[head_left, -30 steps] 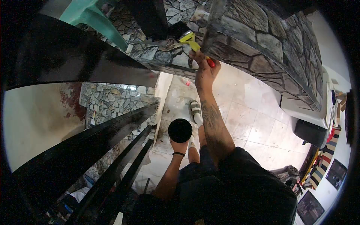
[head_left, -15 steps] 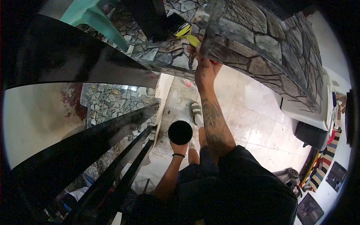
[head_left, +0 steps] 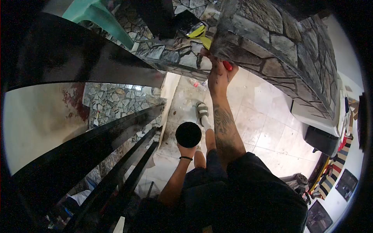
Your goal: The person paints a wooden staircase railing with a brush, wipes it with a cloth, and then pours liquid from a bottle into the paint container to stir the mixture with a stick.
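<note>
My right hand reaches up past the edge of a stone-patterned post and is closed around a paintbrush. The brush has a yellow band and handle with a red end, and dark bristles. Its bristles are beside the foot of a black post; whether they touch it I cannot tell. Low in front of my body, my left hand holds a round can whose open top looks black inside. Most of my left fingers are hidden under the can.
Glossy black rails slant along the left side. A green plastic chair stands at upper left on stone-patterned flooring. The stone-clad post juts in at upper right. A white appliance-like box stands at right beside the tiled floor.
My right hand and the paintbrush have shifted slightly right, and more of the handle's red end shows. My left hand and the can have moved up a little.
</note>
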Demonstrator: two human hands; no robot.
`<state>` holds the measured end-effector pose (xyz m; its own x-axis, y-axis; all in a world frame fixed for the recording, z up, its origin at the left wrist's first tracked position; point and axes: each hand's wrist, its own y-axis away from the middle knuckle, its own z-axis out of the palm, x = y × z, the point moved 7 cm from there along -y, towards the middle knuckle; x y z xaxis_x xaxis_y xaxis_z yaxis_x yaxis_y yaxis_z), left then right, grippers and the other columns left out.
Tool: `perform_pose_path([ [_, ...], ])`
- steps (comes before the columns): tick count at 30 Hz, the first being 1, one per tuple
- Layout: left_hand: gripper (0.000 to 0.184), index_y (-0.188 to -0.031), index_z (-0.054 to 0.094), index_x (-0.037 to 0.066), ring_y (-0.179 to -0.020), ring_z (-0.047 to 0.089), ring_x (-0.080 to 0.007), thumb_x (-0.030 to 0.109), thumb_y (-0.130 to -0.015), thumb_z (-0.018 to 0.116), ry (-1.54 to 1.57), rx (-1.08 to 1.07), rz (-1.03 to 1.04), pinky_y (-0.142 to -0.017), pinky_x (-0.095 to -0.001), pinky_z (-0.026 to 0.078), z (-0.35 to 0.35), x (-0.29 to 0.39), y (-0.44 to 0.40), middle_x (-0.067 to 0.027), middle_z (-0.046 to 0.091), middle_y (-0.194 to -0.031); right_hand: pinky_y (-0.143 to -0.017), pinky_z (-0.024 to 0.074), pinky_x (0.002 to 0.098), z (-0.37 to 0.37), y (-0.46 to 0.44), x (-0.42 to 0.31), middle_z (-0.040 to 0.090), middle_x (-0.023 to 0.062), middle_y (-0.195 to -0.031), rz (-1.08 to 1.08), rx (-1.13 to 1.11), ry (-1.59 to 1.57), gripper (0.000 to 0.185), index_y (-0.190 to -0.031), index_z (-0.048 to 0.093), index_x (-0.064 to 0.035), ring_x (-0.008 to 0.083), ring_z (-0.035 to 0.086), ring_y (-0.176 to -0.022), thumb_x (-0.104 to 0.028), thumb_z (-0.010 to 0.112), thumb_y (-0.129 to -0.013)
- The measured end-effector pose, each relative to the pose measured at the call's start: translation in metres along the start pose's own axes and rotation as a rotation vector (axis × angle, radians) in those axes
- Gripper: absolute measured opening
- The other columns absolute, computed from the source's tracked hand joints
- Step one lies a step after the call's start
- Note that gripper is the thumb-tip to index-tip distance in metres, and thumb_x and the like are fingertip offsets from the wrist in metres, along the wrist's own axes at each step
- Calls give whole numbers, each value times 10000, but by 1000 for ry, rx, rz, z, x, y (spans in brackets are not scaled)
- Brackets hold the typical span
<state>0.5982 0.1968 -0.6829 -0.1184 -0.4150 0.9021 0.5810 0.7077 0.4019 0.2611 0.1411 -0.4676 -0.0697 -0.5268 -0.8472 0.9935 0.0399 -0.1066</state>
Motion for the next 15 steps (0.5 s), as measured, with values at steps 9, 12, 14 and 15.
perform_pose_path([
  [9, 530, -1342, 464, 178, -1295, 399, -271, 453, -890, 492, -72, 15, -1, -1061, -508, 321, 3, 2, -2, -62, 442, -1397, -846, 513, 438, -1, 2, 6, 610, 197, -1064, 18, -4, -43, 253, -1115, 465, 72, 314, 648, -889, -7, 530, -883],
  [12, 532, -1347, 457, 178, -1297, 396, -268, 449, -890, 488, -104, 23, -4, -1068, -513, 310, 1, 2, -1, -54, 436, -1403, -868, 498, 471, -14, 11, 3, 607, 219, -1068, 20, 77, -184, 283, -1164, 419, 66, 342, 642, -898, -19, 479, -901],
  [14, 535, -1356, 443, 176, -1296, 397, -266, 432, -890, 501, -633, -81, 146, -1073, -506, 308, 5, 17, 1, -56, 432, -1405, -856, 504, 460, -16, 9, 7, 598, 226, -1085, 26, 72, -110, 305, -1171, 397, 61, 334, 645, -892, -26, 498, -897],
  [15, 538, -1362, 434, 175, -1295, 397, -266, 420, -889, 511, -1002, -158, 256, -1076, -499, 309, 12, 25, 2, -58, 430, -1405, -850, 508, 455, -17, 8, 9, 594, 230, -1094, 29, 70, -72, 317, -1175, 386, 58, 330, 647, -889, -29, 507, -895],
])
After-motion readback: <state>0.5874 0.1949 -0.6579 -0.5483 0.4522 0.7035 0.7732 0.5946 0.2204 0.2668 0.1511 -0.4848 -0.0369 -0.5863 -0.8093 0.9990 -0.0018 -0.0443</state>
